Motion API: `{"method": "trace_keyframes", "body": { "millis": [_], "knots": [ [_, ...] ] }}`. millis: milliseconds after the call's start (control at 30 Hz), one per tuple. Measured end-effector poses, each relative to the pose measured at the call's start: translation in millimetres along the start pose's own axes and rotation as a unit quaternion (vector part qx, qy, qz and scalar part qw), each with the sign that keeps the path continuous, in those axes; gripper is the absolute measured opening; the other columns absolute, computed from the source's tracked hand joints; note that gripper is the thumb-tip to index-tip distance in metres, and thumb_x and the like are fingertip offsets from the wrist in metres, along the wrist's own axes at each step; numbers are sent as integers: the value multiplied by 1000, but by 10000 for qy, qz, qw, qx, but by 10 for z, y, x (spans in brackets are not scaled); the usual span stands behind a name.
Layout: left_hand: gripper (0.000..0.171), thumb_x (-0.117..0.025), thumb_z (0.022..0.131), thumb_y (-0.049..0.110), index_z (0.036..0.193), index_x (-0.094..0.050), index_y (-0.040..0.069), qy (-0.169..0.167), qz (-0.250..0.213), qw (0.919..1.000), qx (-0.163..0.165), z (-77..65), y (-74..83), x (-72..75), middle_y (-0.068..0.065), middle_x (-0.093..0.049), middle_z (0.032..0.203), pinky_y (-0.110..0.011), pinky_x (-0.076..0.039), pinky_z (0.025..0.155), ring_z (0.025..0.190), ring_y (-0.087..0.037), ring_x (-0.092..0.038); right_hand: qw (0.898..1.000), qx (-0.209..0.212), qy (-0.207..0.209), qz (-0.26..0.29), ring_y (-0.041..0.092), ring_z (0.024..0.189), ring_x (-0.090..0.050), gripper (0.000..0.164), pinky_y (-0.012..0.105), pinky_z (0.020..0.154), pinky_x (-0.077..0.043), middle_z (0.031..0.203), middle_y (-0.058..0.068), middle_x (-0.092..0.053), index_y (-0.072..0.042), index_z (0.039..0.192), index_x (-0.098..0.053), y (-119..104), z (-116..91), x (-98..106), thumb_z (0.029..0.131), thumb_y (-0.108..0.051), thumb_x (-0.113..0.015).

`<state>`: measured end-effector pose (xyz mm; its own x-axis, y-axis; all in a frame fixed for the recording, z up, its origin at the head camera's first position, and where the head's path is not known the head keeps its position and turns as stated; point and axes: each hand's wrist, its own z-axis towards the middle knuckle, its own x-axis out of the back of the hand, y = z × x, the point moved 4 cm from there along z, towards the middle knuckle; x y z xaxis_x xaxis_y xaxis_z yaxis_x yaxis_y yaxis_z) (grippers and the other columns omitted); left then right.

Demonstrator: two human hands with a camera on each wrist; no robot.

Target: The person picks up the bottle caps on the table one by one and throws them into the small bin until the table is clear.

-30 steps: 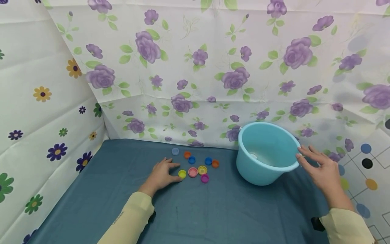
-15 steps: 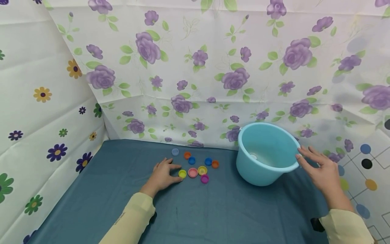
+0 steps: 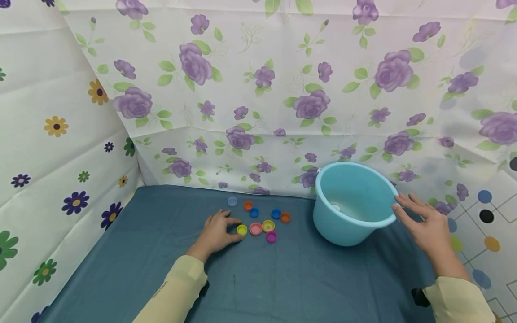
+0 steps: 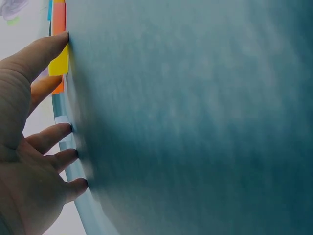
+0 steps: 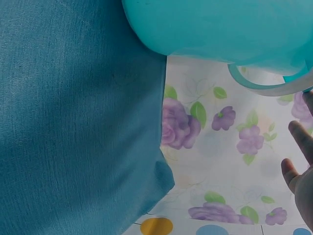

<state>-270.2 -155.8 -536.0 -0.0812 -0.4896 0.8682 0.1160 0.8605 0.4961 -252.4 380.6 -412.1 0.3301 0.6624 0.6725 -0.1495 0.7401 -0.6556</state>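
Observation:
My left hand (image 3: pixel 216 231) rests on the blue cloth, thumb and index finger on either side of a small yellow bottle cap (image 3: pixel 242 230). In the left wrist view the yellow cap (image 4: pixel 58 63) shows between the thumb and index finger, while the other fingers spread with their tips at the cloth. My right hand (image 3: pixel 428 224) touches the right rim of a light blue bucket (image 3: pixel 343 231), its fingers fairly straight. Part of that right hand (image 5: pixel 301 161) appears at the right wrist view's edge, beside the bucket's rim loop (image 5: pixel 274 89).
Several more caps lie near the left hand: a pink cap (image 3: pixel 256 229), a larger yellow cap (image 3: pixel 268 225), a magenta cap (image 3: pixel 271 237), orange and blue ones, and a clear cap (image 3: pixel 232 201). Flowered sheets (image 3: pixel 242 89) rise behind and beside the cloth-covered table (image 3: pixel 282 287).
Almost nothing differs. The left hand stays at the yellow cap, with at most a very slight shift, and the right hand stays at the bucket's rim.

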Motion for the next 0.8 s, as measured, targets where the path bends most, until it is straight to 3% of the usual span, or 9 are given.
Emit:
{"method": "trace_keyframes", "body": {
  "millis": [133, 233, 433, 533, 667, 800],
  "knots": [
    [42, -75, 73, 49, 112, -68, 36, -24, -39, 10000, -54, 10, 36, -9, -9, -37, 149, -63, -12, 112, 143, -33, -20, 10000, 0, -42, 7, 29, 141, -28, 44, 69, 103, -22, 139, -16, -46, -34, 128, -57, 6, -3, 2, 86, -42, -65],
    [40, -75, 73, 49, 110, -69, 35, -29, -46, 10000, -61, 13, 56, -5, -9, -37, 149, -63, -12, 112, 143, -33, -20, 10000, 9, -64, 7, 31, 140, -29, 44, 69, 101, -24, 140, -12, -46, -34, 128, -57, 6, -2, 4, 86, -42, -65],
    [40, -76, 73, 48, 109, -69, 33, -87, -58, 9999, -59, 14, 60, 14, -8, -39, 148, -63, -13, 112, 143, -32, -21, 10000, -20, -21, 56, 31, 140, -29, 43, 69, 102, -23, 139, -17, -46, -34, 127, -58, 9, 2, 7, 86, -42, -65],
    [39, -77, 73, 45, 108, -70, 29, -84, -98, 9999, -54, 21, 56, 42, -7, -42, 146, -62, -15, 112, 142, -33, -23, 10000, -31, -8, 81, 31, 140, -28, 43, 68, 105, -20, 140, -11, -47, -33, 128, -58, 5, 5, 9, 86, -42, -65],
    [38, -77, 74, 41, 107, -71, 23, 10, -218, 9998, -39, 39, 54, 83, -7, -51, 139, -59, -23, 111, 139, -33, -31, 9999, -55, -25, 102, 31, 141, -27, 44, 68, 106, -19, 140, -10, -47, -34, 128, -58, 4, 3, 10, 86, -43, -65],
    [39, -77, 75, 39, 108, -70, 20, 39, -444, 9989, 138, 44, 56, 120, -2, -62, 124, -49, -38, 104, 126, -25, -49, 9999, -117, -56, 73, 29, 141, -27, 44, 68, 104, -22, 140, -16, -45, -35, 128, -57, 5, 0, 1, 86, -44, -64]
  ]
}}
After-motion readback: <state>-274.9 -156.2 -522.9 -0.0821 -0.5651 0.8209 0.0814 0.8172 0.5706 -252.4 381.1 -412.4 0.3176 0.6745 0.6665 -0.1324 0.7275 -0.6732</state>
